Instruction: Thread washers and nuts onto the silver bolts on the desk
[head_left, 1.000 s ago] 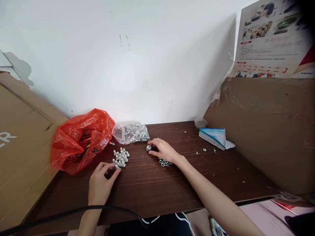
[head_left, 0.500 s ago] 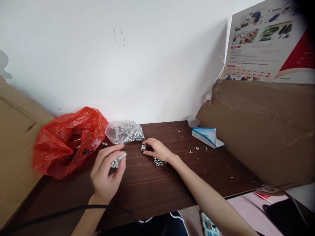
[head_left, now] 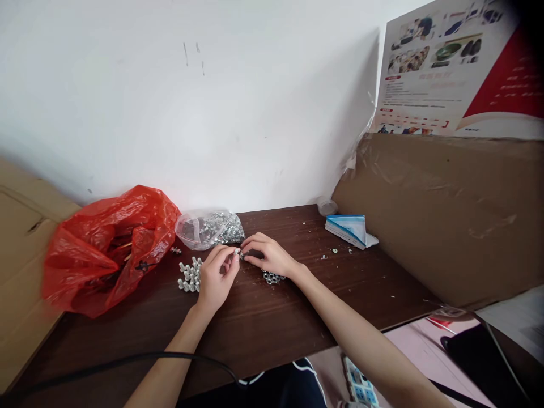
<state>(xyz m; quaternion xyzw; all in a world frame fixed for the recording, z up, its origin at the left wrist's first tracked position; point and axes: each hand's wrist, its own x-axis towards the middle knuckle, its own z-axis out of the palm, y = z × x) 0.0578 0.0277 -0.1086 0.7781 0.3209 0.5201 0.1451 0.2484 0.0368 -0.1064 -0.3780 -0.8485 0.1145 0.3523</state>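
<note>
My left hand (head_left: pixel 218 275) pinches a small silvery bolt (head_left: pixel 236 251) between thumb and fingertips. Its tip is close beside the fingers of my right hand (head_left: pixel 270 255). Those fingers are closed around a small stack of washers (head_left: pixel 242 256), mostly hidden by the fingertips. To the left of my left hand stands a group of bolts (head_left: pixel 187 276), heads down and shanks up, partly covered by the hand. Several hex nuts (head_left: pixel 272 277) lie under my right wrist.
A red plastic bag (head_left: pixel 106 243) sits at the left, beside a clear bag of metal hardware (head_left: pixel 212 226) against the wall. A blue-and-white folded box (head_left: pixel 346 229) and small scraps lie at the right. Cardboard walls (head_left: pixel 446 215) flank the table; a black cable (head_left: pixel 127 358) crosses in front.
My left hand has moved right with the bolt, up to my right hand, uncovering the standing bolts. My right hand stays at the washers. The view has shifted slightly.
</note>
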